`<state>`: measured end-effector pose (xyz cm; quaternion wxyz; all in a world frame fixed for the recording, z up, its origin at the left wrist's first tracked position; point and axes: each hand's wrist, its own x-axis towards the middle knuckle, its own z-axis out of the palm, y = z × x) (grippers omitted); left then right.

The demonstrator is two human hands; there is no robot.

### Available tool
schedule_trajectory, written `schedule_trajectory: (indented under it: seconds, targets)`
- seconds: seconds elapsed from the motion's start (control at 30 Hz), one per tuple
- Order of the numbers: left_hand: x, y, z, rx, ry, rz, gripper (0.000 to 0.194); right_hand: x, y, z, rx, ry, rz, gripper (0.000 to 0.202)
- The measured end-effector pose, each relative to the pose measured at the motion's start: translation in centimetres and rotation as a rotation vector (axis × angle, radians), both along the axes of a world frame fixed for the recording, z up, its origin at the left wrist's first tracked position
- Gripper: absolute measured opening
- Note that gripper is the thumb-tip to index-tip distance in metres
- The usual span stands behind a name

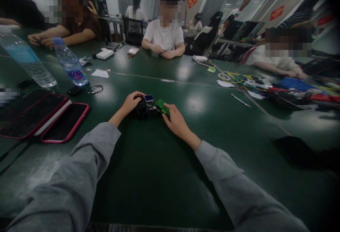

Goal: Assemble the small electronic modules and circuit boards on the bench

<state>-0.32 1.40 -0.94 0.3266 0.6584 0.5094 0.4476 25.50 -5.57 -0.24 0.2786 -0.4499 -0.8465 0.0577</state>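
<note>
My left hand (pixel 132 102) is closed on a black device (pixel 142 110) that rests on the green table (pixel 148 168). The device looks opened up, and a small part with a bluish screen (pixel 149 98) stands at its top. My right hand (pixel 175 119) grips a green circuit board (pixel 161 106) between thumb and fingers. The board is tilted close to the device's right side; whether the two touch or are joined, I cannot tell. My left fingertips are partly hidden behind the device.
Left stand two water bottles (pixel 69 64), with a red-edged phone (pixel 65 123) and a larger red-cased device (pixel 32 113) nearer me. Right lie a wrench (pixel 240 100) and a heap of cables (pixel 255 83). Across the table a person in white (pixel 166 35) handles something small.
</note>
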Motion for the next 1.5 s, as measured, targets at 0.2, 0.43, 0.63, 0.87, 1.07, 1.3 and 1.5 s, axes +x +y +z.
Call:
schedule_trajectory:
  seconds: [0.2,0.43,0.63,0.87,1.07,1.3,1.5]
  targets:
    - [-0.08,0.13,-0.19,0.000,0.001,-0.009,0.028,0.01,-0.05,0.09,0.006,0.003,0.009,0.044]
    - [-0.09,0.21,-0.28,0.008,0.001,0.000,0.027,0.00,0.02,0.00,0.002,0.015,0.011,0.045]
    - [-0.19,0.39,-0.46,-0.001,-0.006,-0.010,0.028,-0.03,-0.04,0.10,0.006,0.004,0.009,0.044]
    - [-0.11,0.31,-0.37,-0.002,-0.007,-0.004,0.027,-0.08,-0.07,0.18,0.002,0.007,0.006,0.044]
    - [-0.07,0.18,-0.23,0.023,-0.013,-0.010,0.026,-0.08,-0.15,0.27,0.009,0.007,0.010,0.044]
    - [-0.11,0.27,-0.38,-0.004,-0.021,-0.013,0.027,-0.10,-0.12,0.24,0.002,0.002,0.004,0.044]
    - [-0.12,0.27,-0.42,-0.008,-0.005,0.001,0.027,-0.03,-0.08,0.18,0.003,0.000,0.005,0.044]
